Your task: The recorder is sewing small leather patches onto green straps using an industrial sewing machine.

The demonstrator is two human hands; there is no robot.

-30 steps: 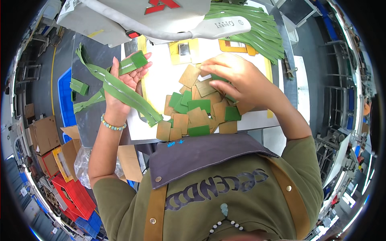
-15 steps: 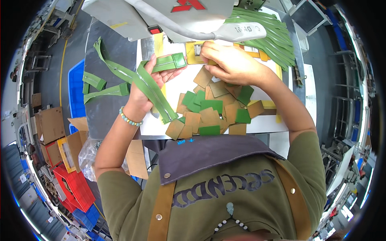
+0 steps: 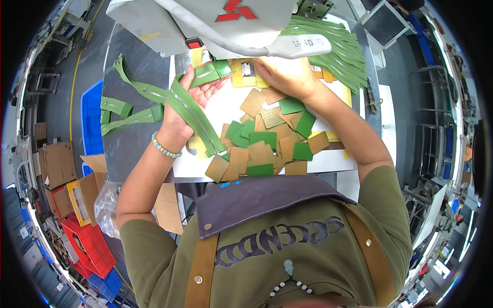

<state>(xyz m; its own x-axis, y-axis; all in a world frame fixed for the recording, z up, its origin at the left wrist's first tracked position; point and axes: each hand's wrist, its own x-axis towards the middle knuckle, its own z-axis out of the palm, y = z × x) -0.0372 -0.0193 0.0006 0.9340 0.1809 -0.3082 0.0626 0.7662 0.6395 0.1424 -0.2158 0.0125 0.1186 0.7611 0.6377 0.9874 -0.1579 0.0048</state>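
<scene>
Left hand palm up, fingers extended, not closed; green zipper strip drapes loosely across the palm and past the thumb, one end hanging toward the patch pile, the other with a green square patch just beside the yellow frame. Right hand fingers curled at that frame, below the white lamp; fingertips partly hidden, can't tell if gripping anything. Loose pile of tan patches and green patches on white board, near edge. More zipper strips bundled far right; others on dark tabletop, left.

Containers: blue bin left of table, mostly behind its edge, contents not visible. Open cardboard carton lower left, yellow-framed piece beside it, crumpled clear plastic bag next to it. Brown cardboard box farther left. Red crate below, contents unclear; blue crate near it.
</scene>
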